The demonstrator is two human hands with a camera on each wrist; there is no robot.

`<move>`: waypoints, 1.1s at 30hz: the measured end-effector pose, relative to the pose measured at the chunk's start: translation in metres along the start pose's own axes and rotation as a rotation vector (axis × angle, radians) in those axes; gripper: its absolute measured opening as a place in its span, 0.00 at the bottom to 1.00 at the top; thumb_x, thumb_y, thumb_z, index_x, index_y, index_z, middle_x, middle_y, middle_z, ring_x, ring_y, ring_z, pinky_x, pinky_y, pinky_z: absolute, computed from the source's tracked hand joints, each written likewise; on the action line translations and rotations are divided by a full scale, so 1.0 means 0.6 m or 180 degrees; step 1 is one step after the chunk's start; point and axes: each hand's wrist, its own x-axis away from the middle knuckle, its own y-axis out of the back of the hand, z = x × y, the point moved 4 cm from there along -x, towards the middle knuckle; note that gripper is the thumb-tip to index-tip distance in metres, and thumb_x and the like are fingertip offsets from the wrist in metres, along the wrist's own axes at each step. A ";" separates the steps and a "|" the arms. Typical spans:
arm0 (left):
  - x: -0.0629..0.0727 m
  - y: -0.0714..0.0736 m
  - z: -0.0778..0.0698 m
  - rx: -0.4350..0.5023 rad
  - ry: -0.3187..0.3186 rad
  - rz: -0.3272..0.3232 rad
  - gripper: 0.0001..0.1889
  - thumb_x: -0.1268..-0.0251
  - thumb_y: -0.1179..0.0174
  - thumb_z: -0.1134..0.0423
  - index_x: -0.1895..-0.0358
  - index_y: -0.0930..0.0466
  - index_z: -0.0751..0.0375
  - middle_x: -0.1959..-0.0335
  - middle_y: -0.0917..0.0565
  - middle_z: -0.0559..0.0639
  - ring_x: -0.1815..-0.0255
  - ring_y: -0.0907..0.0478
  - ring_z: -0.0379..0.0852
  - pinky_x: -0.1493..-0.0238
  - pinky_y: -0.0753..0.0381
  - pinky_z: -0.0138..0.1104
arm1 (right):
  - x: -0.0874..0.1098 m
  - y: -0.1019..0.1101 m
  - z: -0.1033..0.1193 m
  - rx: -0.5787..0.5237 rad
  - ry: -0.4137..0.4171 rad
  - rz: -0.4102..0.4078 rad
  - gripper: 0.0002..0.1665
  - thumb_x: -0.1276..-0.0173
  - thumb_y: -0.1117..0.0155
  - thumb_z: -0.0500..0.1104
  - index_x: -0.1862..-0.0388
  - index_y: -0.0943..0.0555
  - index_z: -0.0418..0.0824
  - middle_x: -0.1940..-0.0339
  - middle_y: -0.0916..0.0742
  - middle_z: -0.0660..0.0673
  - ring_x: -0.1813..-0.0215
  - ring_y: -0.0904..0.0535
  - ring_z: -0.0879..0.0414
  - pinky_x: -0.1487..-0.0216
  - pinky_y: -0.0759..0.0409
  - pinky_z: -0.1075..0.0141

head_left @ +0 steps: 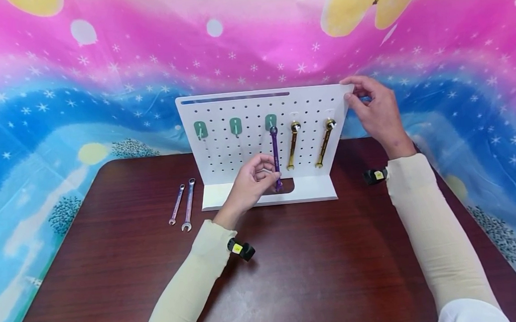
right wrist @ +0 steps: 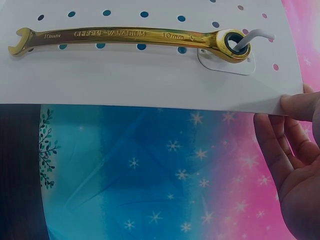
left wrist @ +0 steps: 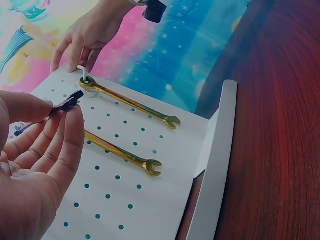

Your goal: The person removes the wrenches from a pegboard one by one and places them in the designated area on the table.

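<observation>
My left hand (head_left: 254, 180) pinches a purple combination wrench (head_left: 276, 152) near its lower end, between thumb and fingers. The wrench stands upright in front of the white pegboard (head_left: 257, 148), its ring end right at the third green hook (head_left: 270, 121). At the board's top right corner, my right hand (head_left: 377, 107) grips the edge between thumb and fingers. Two gold wrenches hang by their ring ends on white hooks; the outer gold wrench (right wrist: 120, 37) is marked 10mm in the right wrist view. The other gold wrench (head_left: 293, 146) hangs closer to my left hand.
Two more green hooks, the left one (head_left: 200, 129) and the middle one (head_left: 235, 126), hold nothing. Left of the board's base lie a small wrench (head_left: 177, 204) and a longer wrench (head_left: 188, 204) on the dark wooden table (head_left: 292, 258). A patterned cloth (head_left: 249, 37) hangs behind.
</observation>
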 end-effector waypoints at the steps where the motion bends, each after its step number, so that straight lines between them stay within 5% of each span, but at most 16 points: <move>1: 0.000 0.000 -0.001 0.0004 0.0000 -0.0001 0.15 0.31 0.38 0.76 0.44 0.26 0.70 0.59 0.19 0.57 0.64 0.16 0.45 0.57 0.15 0.59 | 0.000 0.000 0.000 -0.0004 0.0001 0.0000 0.20 0.23 0.36 0.41 0.35 0.17 0.51 0.52 0.15 0.43 0.52 0.20 0.59 0.50 0.19 0.71; 8: 0.004 -0.002 -0.005 -0.0010 0.0011 0.0021 0.15 0.30 0.37 0.74 0.44 0.26 0.70 0.59 0.19 0.57 0.64 0.16 0.46 0.57 0.15 0.59 | 0.002 0.001 -0.001 -0.0011 0.0001 0.0009 0.20 0.23 0.36 0.41 0.34 0.17 0.50 0.51 0.15 0.42 0.52 0.20 0.59 0.48 0.18 0.70; 16: 0.006 -0.004 -0.011 0.0070 -0.0012 0.0061 0.15 0.30 0.38 0.74 0.44 0.27 0.71 0.59 0.19 0.57 0.64 0.16 0.45 0.63 0.13 0.39 | 0.003 0.001 -0.003 0.0017 -0.0033 0.0005 0.20 0.23 0.36 0.42 0.34 0.17 0.51 0.52 0.15 0.43 0.52 0.20 0.59 0.49 0.19 0.71; 26: 0.008 -0.007 -0.021 0.0108 -0.0037 0.0087 0.14 0.30 0.38 0.75 0.45 0.27 0.71 0.59 0.19 0.56 0.66 0.17 0.44 0.61 0.12 0.47 | 0.001 -0.001 -0.003 0.0013 -0.0019 -0.0015 0.20 0.23 0.36 0.42 0.35 0.17 0.50 0.53 0.15 0.43 0.53 0.20 0.60 0.50 0.19 0.71; 33: 0.010 -0.006 -0.029 0.0156 -0.0052 0.0107 0.14 0.30 0.38 0.75 0.44 0.27 0.71 0.59 0.19 0.56 0.65 0.16 0.45 0.63 0.12 0.42 | -0.001 -0.001 -0.002 0.0046 -0.0039 -0.0014 0.20 0.23 0.36 0.43 0.35 0.17 0.51 0.51 0.14 0.42 0.52 0.20 0.60 0.49 0.19 0.70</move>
